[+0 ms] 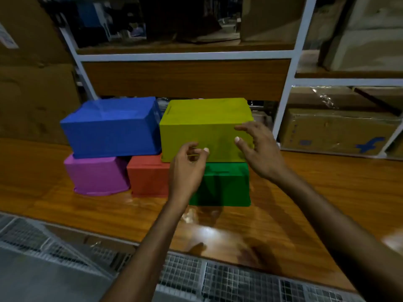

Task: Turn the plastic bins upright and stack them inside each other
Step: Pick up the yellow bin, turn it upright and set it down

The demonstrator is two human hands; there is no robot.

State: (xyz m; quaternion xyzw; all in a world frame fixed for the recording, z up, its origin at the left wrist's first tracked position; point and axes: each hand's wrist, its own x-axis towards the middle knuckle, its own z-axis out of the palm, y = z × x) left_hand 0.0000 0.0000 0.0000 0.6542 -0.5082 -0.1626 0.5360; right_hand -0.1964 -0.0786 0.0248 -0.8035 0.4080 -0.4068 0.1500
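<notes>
At twelve o'clock: your left hand [187,168] loosely curled, right hand [259,149] spread, at the yellow bin [205,123]; dragging it may dislodge the blue bin [111,125].

The left hand [187,168] covers the right end of the red bin [148,175], the left part of the green bin [226,186] and the lower front edge of the yellow bin [202,125]; whether it grips that edge cannot be determined; the right hand [259,149] masks the near right corner of the yellow bin; both forearms [141,247] are cut off by the frame edges; the upper shelf contents [152,20] are dark and blurred.
</notes>
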